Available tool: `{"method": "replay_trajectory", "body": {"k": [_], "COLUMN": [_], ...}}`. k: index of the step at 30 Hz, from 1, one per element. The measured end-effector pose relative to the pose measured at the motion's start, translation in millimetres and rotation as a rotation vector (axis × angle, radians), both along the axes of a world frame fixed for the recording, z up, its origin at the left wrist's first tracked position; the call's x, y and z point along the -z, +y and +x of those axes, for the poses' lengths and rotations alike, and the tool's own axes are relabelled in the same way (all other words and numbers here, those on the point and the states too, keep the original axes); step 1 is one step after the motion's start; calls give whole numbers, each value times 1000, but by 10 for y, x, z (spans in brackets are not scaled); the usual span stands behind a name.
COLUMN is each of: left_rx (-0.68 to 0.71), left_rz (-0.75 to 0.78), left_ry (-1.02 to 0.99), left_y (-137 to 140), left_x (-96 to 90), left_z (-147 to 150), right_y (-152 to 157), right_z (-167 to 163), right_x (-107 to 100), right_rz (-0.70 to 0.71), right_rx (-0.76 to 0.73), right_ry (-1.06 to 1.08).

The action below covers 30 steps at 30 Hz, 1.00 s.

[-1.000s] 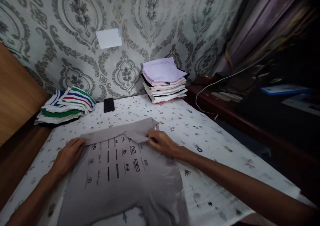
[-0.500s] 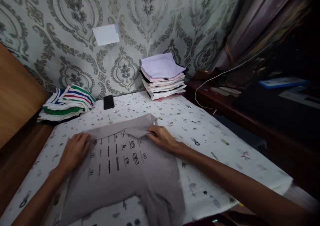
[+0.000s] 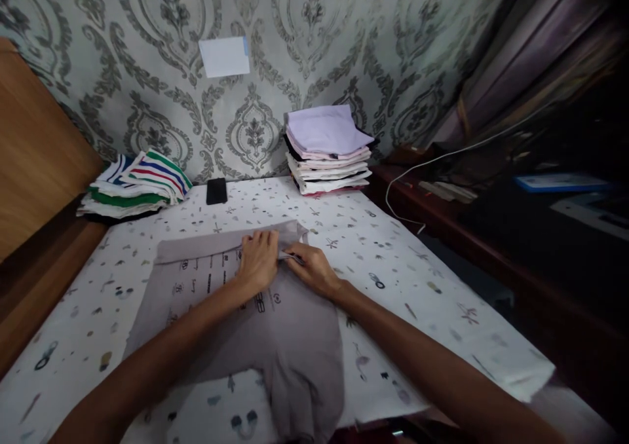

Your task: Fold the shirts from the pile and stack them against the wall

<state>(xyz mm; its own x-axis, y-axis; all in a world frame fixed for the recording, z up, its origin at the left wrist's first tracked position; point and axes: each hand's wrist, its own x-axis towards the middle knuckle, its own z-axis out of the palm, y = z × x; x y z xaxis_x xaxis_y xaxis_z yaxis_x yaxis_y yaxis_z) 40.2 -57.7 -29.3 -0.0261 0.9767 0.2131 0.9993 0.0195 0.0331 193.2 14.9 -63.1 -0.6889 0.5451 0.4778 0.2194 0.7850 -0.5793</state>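
A grey shirt with black printed logos lies spread out, its far edge turned over in a folded strip. My right hand pinches the cloth near the right end of that strip. Close beside it on the strip is my left hand, its fingers curled down and together onto the cloth; their tips are hidden. My left forearm covers part of the print. One long sleeve trails toward me at the lower right.
The shirt rests on a white patterned sheet. Behind it stand a stack of folded clothes, a black phone and a striped clothes pile. A white cable hangs over the dark furniture at right.
My left hand has moved right from the shirt's left end to beside my right hand. The right hand keeps its pinch. The view has shifted slightly.
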Motion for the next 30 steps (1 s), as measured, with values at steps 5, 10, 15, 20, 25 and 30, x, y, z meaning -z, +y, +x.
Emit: {"method": "replay_trajectory", "body": {"k": [5, 10, 15, 20, 25, 30], "left_rx": [-32, -37, -59, -79, 125, 164], "left_rz": [-11, -66, -89, 6, -63, -84], "left_ry": [63, 33, -108, -263, -164, 73], "left_y": [-124, -530, -841, -817, -618, -555], "left_x": [-156, -164, -81, -111, -54, -15], "left_z": [-261, -536, -796, -898, -687, -664], "right_y": [-4, -11, -26, -31, 57, 135], "right_z": [13, 42, 69, 68, 78, 123], "right_x": [-15, -63, -107, -174, -126, -35], "right_rz": [4, 17, 87, -14, -43, 75], "right_rx": [-22, -43, -153, -122, 73, 16], "right_ry": [-35, -115, -169, -91, -97, -333]}}
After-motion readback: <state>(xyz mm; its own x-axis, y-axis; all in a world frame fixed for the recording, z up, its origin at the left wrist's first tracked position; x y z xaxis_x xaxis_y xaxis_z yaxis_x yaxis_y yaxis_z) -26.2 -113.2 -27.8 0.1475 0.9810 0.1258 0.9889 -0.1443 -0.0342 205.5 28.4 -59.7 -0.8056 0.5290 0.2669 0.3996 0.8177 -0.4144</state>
